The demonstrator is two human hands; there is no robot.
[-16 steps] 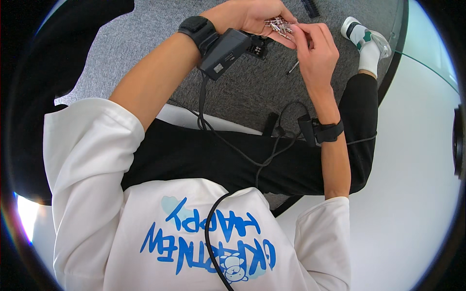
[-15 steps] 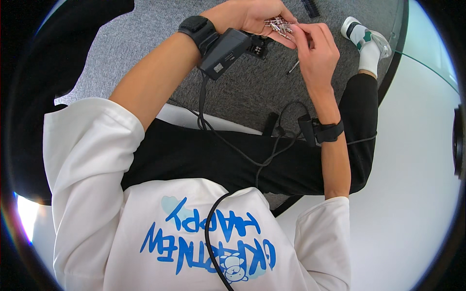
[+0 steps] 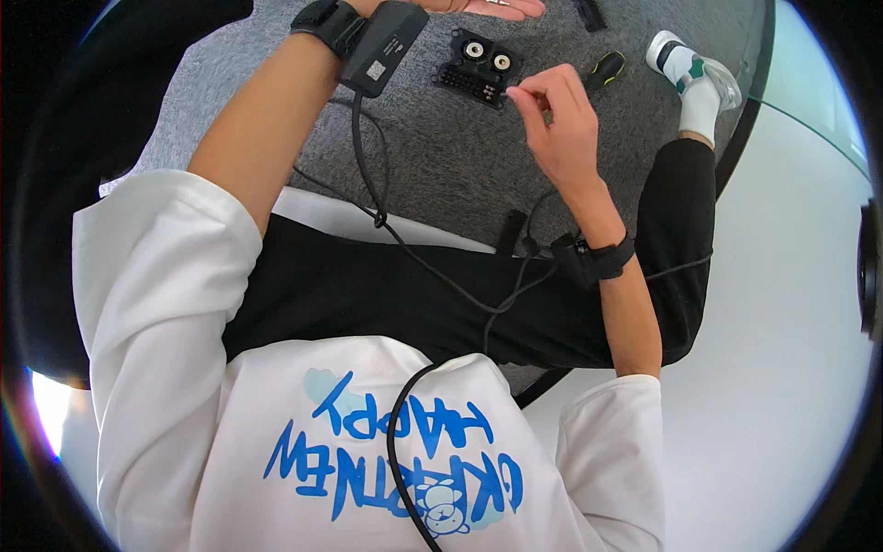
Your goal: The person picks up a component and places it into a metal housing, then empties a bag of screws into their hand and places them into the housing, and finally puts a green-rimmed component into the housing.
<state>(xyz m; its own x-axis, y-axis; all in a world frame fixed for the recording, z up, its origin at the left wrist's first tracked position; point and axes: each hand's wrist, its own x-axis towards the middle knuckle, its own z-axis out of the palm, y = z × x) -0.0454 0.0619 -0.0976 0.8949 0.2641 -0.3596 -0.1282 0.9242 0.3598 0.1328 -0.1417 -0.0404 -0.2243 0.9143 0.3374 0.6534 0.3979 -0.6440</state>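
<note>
Barely in frame, metal pieces (image 3: 498,3) by cut-off left fingers (image 3: 529,10)

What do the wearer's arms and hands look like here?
Loose white sleeves cover the upper arms. The left hand and right hand are gloveless. The left wrist wears a black strap and a dark box with a square label and black cable; the right, a black strap and smaller box.
</note>
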